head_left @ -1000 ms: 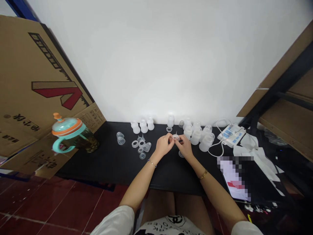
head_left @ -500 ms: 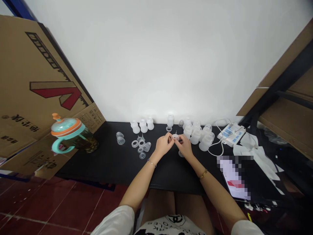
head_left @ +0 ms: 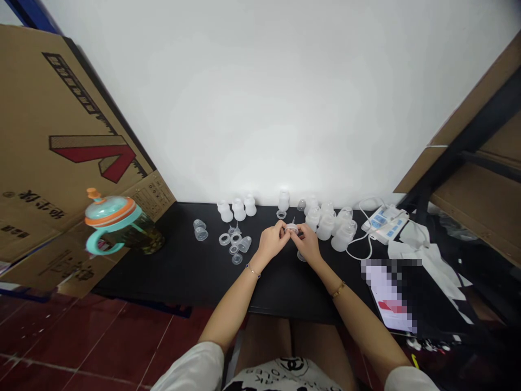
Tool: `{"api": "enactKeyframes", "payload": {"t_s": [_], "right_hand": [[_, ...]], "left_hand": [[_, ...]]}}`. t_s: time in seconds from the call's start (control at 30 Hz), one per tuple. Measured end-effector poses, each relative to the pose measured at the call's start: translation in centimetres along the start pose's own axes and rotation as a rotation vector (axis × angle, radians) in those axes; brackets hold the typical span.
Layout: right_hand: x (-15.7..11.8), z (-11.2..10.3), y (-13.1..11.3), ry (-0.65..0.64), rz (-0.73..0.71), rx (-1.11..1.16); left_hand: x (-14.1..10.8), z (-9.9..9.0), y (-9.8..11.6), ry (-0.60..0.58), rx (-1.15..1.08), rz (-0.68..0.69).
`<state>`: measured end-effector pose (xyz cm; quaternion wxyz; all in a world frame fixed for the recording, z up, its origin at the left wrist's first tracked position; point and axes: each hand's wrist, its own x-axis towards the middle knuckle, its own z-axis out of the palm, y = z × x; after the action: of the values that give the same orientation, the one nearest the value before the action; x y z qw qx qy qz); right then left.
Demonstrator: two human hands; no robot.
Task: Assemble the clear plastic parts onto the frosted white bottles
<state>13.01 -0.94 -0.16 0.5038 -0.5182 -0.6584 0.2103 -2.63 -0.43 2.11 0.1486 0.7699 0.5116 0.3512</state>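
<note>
Between my two hands is a small white ring with a clear nipple pointing up. My left hand grips its left side and my right hand its right side, fingers closed. A clear round piece lies partly hidden under my right hand. Behind my hands, a white bottle stands near the wall with a ring in front. To the left lie loose rings and nipples, with bottles behind them. Several bottles with clear caps stand to the right.
Clear caps lie on the black table. A large teal-lidded jug stands at the left by a cardboard box. At the right are a power strip with white cable, papers and a tablet.
</note>
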Motion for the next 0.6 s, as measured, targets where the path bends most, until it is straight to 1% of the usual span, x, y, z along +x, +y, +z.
{"api": "enactKeyframes", "payload": {"t_s": [0.33,0.47,0.6], "right_hand": [[-0.06,-0.06,0.05,-0.016,0.006,-0.006],[-0.07,0.0,0.27,-0.056,-0.011,-0.076],[-0.07,0.09,0.36,-0.099,-0.035,-0.087]], "left_hand": [[-0.13,0.06,0.06,0.021,0.012,0.026],[-0.16,0.12,-0.04,0.029,0.029,0.053],[-0.11,0.34,-0.32,0.069,-0.009,0.023]]}}
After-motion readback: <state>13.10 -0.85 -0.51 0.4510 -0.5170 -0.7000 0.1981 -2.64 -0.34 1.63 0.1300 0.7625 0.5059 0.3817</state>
